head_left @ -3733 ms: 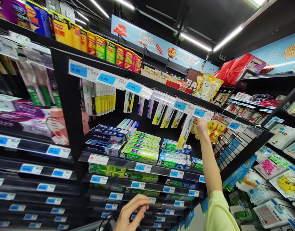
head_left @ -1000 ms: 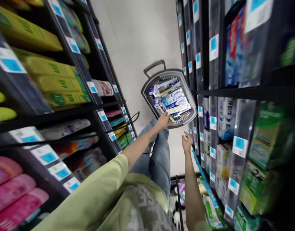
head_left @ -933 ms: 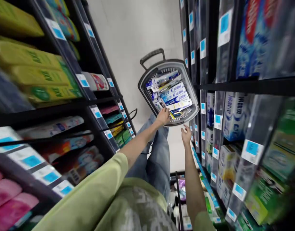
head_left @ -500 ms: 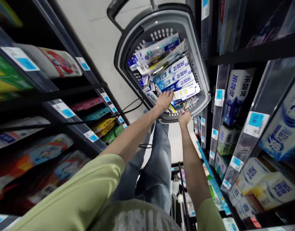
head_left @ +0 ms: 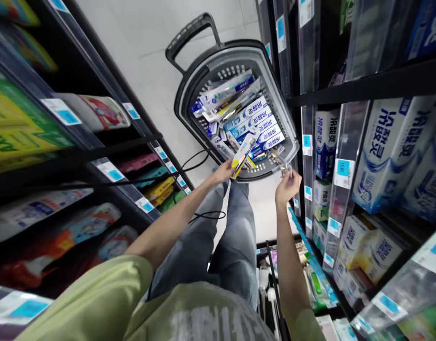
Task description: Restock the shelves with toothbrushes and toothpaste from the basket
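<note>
Left hand [head_left: 223, 171] gripping yellow toothbrush pack [head_left: 242, 155] by lower end, lifting over basket [head_left: 189, 90]. Right hand [head_left: 288, 185] pinching clear pack [head_left: 282, 163] at rim. Packs judged light, stiff, slippery; holding edges advisable.

White-and-blue toothpaste boxes [head_left: 391, 151] on the right-hand shelf carry large blue Chinese characters, seen upside down: 冷酸灵. The same blue characters show on the toothpaste boxes in the basket [head_left: 263, 128]. Blue price tags [head_left: 343, 169] line the shelf edges; their figures are too blurred to read
</note>
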`<state>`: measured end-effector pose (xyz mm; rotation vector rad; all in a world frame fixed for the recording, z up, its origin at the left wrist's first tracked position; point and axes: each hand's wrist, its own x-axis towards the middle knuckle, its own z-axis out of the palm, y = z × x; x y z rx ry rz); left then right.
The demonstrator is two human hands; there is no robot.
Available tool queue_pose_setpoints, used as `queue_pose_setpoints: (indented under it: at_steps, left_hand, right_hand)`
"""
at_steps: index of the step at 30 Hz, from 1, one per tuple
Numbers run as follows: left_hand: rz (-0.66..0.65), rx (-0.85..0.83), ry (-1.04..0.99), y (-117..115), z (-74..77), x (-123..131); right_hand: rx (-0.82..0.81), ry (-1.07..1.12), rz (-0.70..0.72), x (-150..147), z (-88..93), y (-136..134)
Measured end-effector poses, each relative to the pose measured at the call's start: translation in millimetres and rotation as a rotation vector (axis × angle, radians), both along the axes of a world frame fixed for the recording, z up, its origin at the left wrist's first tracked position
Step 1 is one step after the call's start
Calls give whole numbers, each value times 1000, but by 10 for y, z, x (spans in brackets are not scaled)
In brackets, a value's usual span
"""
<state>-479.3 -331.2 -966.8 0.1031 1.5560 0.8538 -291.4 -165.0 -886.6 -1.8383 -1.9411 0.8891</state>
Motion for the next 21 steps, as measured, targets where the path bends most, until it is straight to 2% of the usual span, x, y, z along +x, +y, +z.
queue_pose_setpoints:
  at_steps: [5,12,16,21]
  left_hand:
    - [176,1,-201,-110,99,128]
    - [291,108,-265,-17,99,144]
    - [218,163,-180,14,100,114]
    - [82,146,-46,-31,131,157]
  right_hand:
    - [31,192,-48,-220,-1,188]
    - [-176,407,-83,-561,-201,259]
    - [-251,472,-94,-651,-299,196]
    - [-301,437,-198,-708,-378,95]
